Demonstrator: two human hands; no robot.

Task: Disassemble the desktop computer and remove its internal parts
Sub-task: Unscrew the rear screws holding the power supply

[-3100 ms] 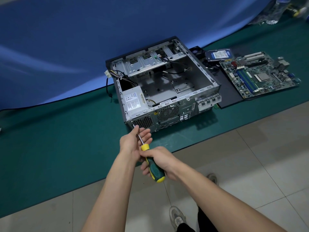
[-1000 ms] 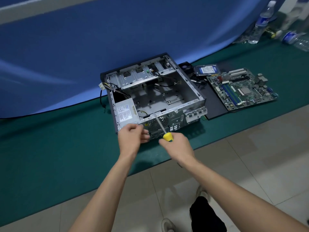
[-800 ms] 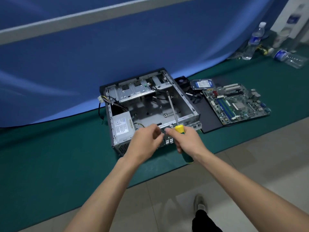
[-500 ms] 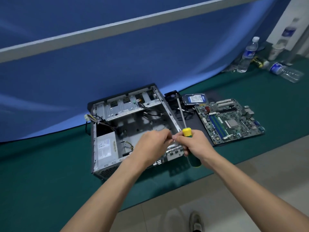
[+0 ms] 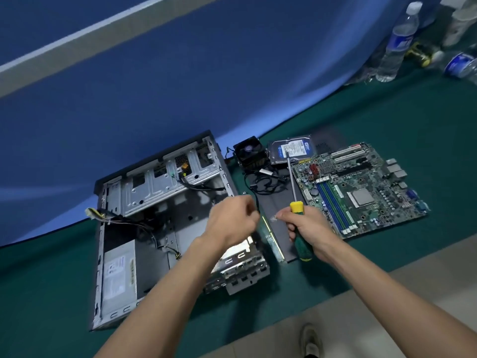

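Since half a second before, my left hand (image 5: 232, 220), fingers curled, had parted from my right hand (image 5: 307, 228), which gripped the screwdriver (image 5: 296, 208) upright beside the case (image 5: 160, 192).

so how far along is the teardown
Done: motherboard, hard drive and cooler fan lie out beside the case. In hand: right hand grips the screwdriver; left hand is curled, contents hidden. Left: power supply and cables inside.
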